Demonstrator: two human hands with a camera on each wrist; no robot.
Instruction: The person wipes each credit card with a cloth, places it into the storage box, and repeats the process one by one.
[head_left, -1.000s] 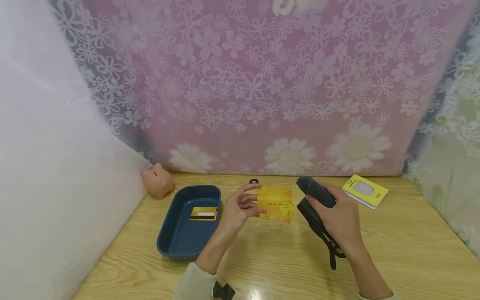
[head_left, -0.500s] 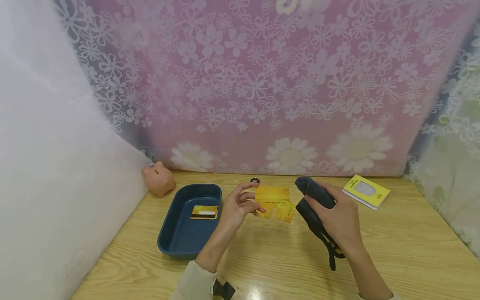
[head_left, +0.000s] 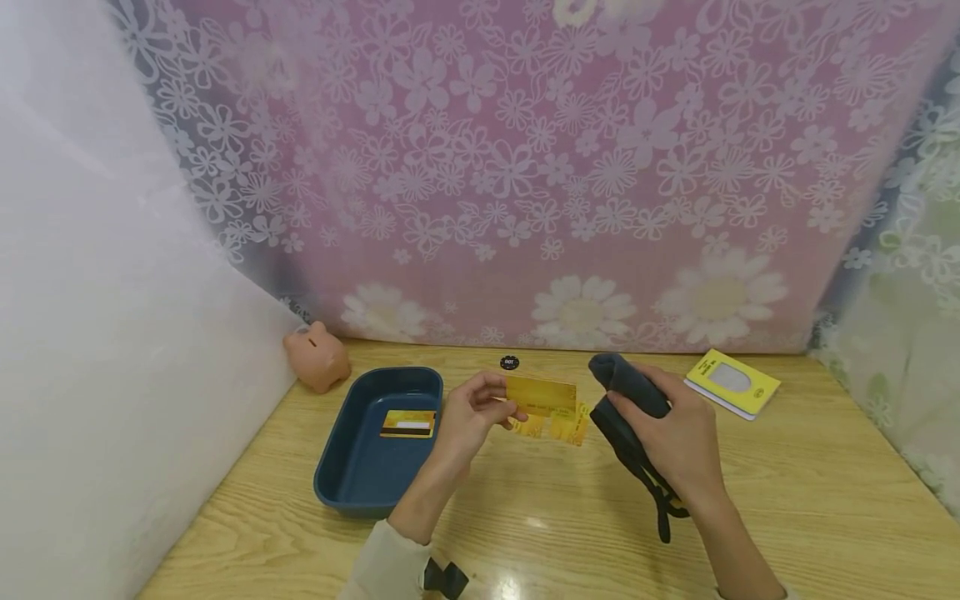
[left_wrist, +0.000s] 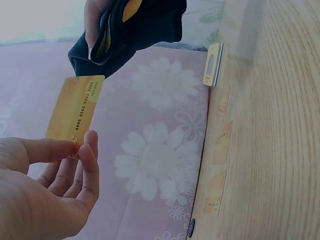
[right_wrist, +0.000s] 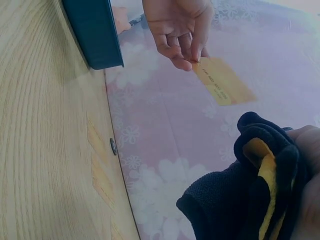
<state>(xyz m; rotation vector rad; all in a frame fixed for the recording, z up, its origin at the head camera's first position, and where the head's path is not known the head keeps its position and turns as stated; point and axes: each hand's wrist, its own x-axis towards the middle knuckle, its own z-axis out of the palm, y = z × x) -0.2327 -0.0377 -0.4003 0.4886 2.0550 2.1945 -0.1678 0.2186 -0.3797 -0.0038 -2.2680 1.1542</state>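
My left hand (head_left: 467, 421) pinches a gold bank card (head_left: 542, 394) by its near end, between thumb and fingers. Embossed digits run across the card (left_wrist: 75, 110) in the left wrist view. Beyond and below it, more gold cards (head_left: 567, 430) lie on the table, partly hidden by the held one. My right hand (head_left: 681, 433) grips a bunched dark cloth (head_left: 637, 387), just right of the card and apart from it. Yellow lining (right_wrist: 267, 187) shows in the folds of the cloth in the right wrist view, and a dark strap (head_left: 664, 517) dangles below.
A blue tray (head_left: 326, 467) at left holds a gold card (head_left: 408, 424), stripe side up. A pink piggy bank (head_left: 317, 360) stands behind it. The black poker chip (head_left: 509, 362) lies near the table's back edge, and a yellow booklet (head_left: 733, 383) at the back right.
The bank card has tilted flatter in my left hand, so its face looks narrower and more of the cards beneath shows. The poker chip is now unobstructed. The right hand has barely moved.
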